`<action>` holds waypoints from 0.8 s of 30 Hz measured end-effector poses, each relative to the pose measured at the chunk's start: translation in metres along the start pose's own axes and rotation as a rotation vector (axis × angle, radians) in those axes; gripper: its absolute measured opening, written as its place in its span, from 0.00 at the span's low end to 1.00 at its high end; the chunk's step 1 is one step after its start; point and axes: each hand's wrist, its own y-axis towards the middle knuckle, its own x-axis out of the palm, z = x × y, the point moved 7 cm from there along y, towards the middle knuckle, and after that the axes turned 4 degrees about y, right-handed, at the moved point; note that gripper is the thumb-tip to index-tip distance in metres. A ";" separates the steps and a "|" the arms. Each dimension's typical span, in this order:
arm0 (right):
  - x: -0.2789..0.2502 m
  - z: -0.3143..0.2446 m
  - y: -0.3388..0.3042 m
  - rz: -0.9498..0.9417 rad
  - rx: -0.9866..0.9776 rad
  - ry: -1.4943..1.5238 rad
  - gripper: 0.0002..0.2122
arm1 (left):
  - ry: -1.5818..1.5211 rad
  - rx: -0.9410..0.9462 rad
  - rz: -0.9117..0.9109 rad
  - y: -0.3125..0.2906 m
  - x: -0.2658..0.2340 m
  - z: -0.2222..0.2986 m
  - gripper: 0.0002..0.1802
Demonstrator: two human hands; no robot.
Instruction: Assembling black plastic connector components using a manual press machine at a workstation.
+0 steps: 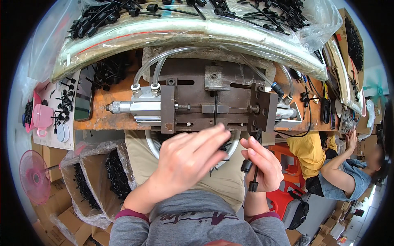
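In front of me is a dark metal fixture [188,74] with a pneumatic cylinder [147,108] at its left and another cylinder [286,113] at its right. A thin black rod [216,100] sits at its middle, across a small metal block. My left hand [184,158] is just below that rod, fingers stretched out, thumb apart, fingertips slightly blurred; I see nothing held in it. To its right, my right hand [264,166] is closed around a few black plastic stems with round heads [253,185], heads pointing down toward me.
Heaps of similar black parts [98,18] lie on a plastic-covered padded ledge [197,33] behind the fixture. Clear air hoses [147,67] arch over it. Lined boxes of black parts [88,188] and a pink fan [35,177] stand at left. Another person [340,176] sits at right.
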 end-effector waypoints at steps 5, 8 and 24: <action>0.009 -0.005 -0.002 -0.050 -0.074 -0.059 0.10 | -0.331 0.039 0.069 -0.007 -0.005 0.012 0.22; 0.014 -0.007 0.002 -0.093 -0.095 -0.051 0.10 | -0.371 0.040 0.073 -0.008 -0.007 0.008 0.21; 0.001 0.009 -0.008 0.154 0.059 0.410 0.34 | 0.334 0.021 -0.035 0.002 0.010 -0.003 0.14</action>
